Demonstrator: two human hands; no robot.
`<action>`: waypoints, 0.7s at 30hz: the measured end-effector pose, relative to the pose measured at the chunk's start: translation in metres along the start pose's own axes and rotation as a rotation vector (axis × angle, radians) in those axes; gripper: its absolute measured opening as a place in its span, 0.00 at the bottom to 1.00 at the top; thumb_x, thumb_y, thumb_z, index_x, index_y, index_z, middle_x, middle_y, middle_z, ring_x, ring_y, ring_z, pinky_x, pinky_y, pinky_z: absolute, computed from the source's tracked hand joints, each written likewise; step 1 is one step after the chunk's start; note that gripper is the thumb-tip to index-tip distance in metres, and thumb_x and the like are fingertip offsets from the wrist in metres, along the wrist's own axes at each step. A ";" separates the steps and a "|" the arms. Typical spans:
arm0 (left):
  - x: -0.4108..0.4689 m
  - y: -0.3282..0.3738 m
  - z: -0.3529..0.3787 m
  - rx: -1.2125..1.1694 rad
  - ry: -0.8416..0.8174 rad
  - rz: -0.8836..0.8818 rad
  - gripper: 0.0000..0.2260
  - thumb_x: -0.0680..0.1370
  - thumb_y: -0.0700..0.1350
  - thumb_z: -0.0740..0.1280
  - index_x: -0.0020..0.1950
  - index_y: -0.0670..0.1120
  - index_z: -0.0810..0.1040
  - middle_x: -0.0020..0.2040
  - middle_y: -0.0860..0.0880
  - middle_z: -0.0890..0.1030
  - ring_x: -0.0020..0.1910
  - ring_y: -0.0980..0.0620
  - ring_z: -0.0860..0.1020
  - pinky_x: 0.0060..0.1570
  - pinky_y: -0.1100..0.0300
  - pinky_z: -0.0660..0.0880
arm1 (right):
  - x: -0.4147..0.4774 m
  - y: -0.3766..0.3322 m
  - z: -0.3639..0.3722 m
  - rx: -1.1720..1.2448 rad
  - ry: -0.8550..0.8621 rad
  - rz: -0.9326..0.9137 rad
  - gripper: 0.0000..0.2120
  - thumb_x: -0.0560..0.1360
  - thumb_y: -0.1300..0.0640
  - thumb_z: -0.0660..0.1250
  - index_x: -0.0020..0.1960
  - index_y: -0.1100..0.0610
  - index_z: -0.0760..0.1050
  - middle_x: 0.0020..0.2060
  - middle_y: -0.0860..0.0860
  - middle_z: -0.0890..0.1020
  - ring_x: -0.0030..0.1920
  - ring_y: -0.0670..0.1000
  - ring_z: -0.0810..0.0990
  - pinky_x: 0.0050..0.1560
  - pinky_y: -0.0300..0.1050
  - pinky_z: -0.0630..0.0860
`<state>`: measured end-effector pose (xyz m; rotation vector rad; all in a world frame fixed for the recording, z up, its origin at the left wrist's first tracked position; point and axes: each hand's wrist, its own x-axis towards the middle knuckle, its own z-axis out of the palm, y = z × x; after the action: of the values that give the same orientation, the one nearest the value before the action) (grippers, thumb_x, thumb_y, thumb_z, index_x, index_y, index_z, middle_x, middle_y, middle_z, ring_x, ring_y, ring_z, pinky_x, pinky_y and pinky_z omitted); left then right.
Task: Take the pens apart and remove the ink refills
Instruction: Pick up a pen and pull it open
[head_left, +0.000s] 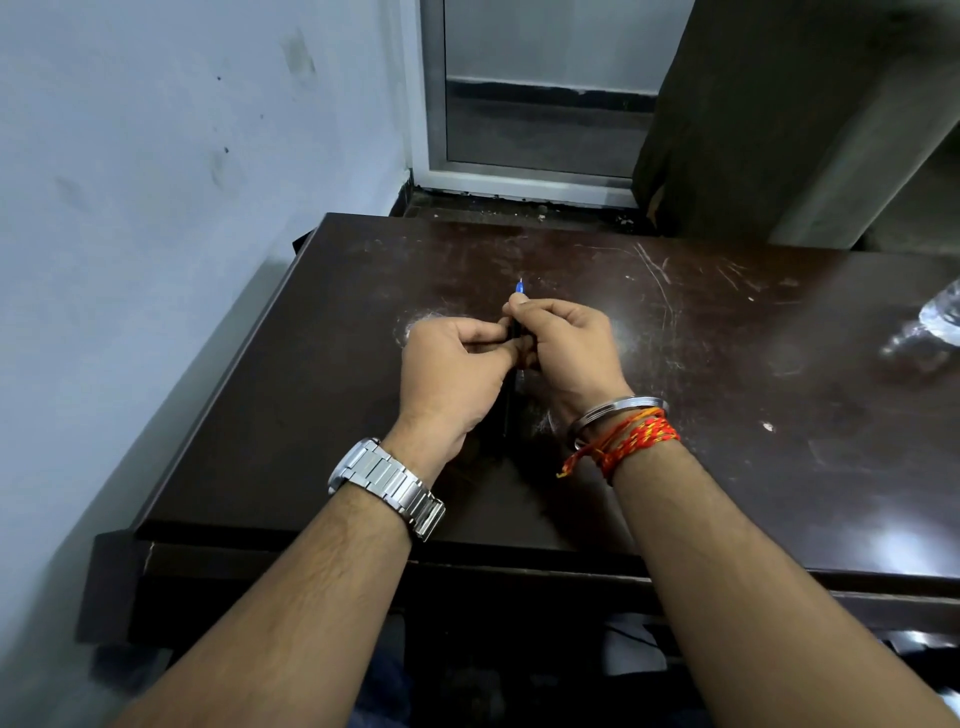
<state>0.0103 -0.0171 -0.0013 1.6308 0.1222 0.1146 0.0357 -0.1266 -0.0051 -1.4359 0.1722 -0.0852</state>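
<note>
Centre of frame, above the table (727, 415): pen (517, 332), long axis running up-frame, blue tip uppermost; right hand (566, 348) clamped near tip, left hand (457, 364) pinching barrel below

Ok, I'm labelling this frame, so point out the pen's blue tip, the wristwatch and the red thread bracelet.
pen's blue tip (520, 286), head view, on the blue point poking above the right hand's fingertips.
wristwatch (387, 486), head view, on the metal band at the left wrist.
red thread bracelet (631, 441), head view, on the threads around the right wrist.
</note>
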 end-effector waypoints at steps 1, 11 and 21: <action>-0.001 0.000 0.000 -0.003 0.003 -0.005 0.06 0.70 0.38 0.78 0.44 0.47 0.86 0.33 0.54 0.86 0.36 0.58 0.85 0.39 0.64 0.80 | 0.000 0.000 0.000 0.009 -0.004 -0.002 0.11 0.72 0.51 0.73 0.34 0.55 0.83 0.31 0.51 0.83 0.33 0.51 0.78 0.39 0.48 0.77; -0.001 0.002 -0.003 0.044 0.074 -0.008 0.11 0.63 0.40 0.83 0.41 0.47 0.85 0.35 0.48 0.86 0.38 0.50 0.86 0.44 0.50 0.84 | 0.001 0.001 -0.001 0.081 0.007 -0.049 0.04 0.78 0.63 0.66 0.50 0.57 0.78 0.35 0.51 0.86 0.39 0.52 0.84 0.42 0.50 0.82; -0.002 0.002 -0.003 0.069 0.103 -0.013 0.14 0.62 0.41 0.84 0.41 0.47 0.83 0.36 0.49 0.86 0.37 0.53 0.86 0.43 0.50 0.84 | -0.001 -0.001 0.000 0.079 -0.001 -0.036 0.05 0.78 0.57 0.67 0.53 0.57 0.77 0.40 0.52 0.86 0.33 0.47 0.83 0.34 0.44 0.80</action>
<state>0.0080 -0.0144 0.0011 1.6934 0.2177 0.1870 0.0345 -0.1263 -0.0044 -1.3606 0.1410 -0.1200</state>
